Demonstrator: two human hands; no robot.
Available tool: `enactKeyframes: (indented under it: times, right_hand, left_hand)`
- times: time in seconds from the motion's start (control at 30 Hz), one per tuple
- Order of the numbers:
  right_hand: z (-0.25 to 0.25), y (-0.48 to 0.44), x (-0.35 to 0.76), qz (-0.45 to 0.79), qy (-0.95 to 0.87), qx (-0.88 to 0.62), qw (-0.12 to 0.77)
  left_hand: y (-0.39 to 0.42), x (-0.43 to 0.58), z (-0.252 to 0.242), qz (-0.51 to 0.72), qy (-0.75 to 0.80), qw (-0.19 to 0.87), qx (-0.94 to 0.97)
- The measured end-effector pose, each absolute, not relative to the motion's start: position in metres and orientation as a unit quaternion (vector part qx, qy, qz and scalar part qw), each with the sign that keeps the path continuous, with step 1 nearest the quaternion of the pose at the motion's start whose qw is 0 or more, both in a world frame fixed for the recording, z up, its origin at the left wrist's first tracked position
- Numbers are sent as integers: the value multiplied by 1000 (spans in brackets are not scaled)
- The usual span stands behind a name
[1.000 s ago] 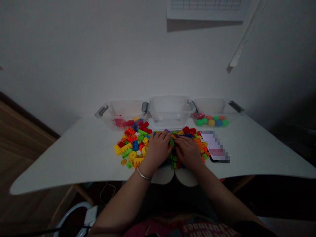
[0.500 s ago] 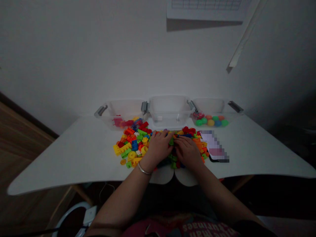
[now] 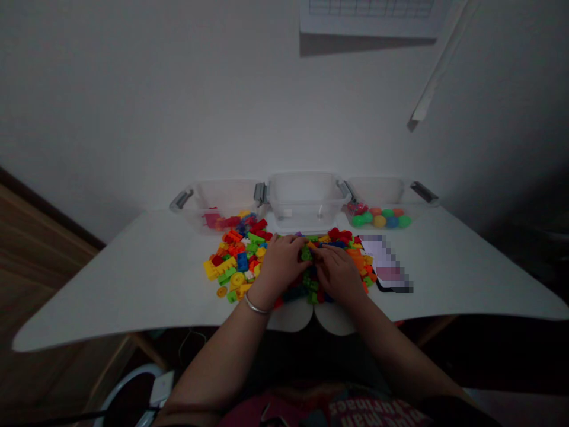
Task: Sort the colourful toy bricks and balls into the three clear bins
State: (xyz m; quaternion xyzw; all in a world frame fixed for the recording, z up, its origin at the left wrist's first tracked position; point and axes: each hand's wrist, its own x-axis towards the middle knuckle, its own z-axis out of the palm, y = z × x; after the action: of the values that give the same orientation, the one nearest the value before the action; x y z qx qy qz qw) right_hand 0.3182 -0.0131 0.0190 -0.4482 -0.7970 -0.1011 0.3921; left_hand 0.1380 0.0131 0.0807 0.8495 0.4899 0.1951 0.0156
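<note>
Colourful plastic building blocks [image 3: 242, 261] lie in a loose heap on the white table. Over the middle of the heap, my left hand [image 3: 284, 261] has its fingers curled, with a green building block [image 3: 306, 254] at its fingertips. My right hand [image 3: 338, 271] faces it from the right, its fingers pinched together close to that green block. A small bluish spot shows at the right fingertips, too small to name. Both hands hide part of the heap beneath them.
Behind the heap stand three clear bins: the left bin [image 3: 195, 216] holds red, yellow and blue pieces, the middle bin [image 3: 306, 204] appears see-through, the right bin [image 3: 418, 213] holds coloured balls. A phone [image 3: 384, 264] lies to the right. The table's front edge [image 3: 133, 334] is near.
My left hand has shifted slightly left and its fingers have curled in more. My right fingers have drawn together beside the green block, which shows more plainly.
</note>
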Motion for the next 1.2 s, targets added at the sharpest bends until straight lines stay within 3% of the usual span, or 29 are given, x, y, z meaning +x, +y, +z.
enactKeyframes:
  times: [0.37,0.6,0.87,0.93,1.03,1.2]
  right_hand:
    - [17,-14,316,-97,-796,-465,376]
    - [18,-15,314,-98,-794,-465,377]
    - [18,-14,313,-114,-797,-460,373]
    - [18,-14,313,-111,-796,-464,373]
    - [18,-14,313,-112,-796,-462,374]
    - [17,-12,315,-107,-798,-456,379]
  left_hand:
    - [31,108,78,457,451,139,754]
    - [28,99,82,385,531,119,746]
    - [56,60,103,586,484,229,608]
    - [68,45,110,620,497,212,569]
    - [85,25,117,632,557,105,529]
    - [97,10,115,511,677,-44,528]
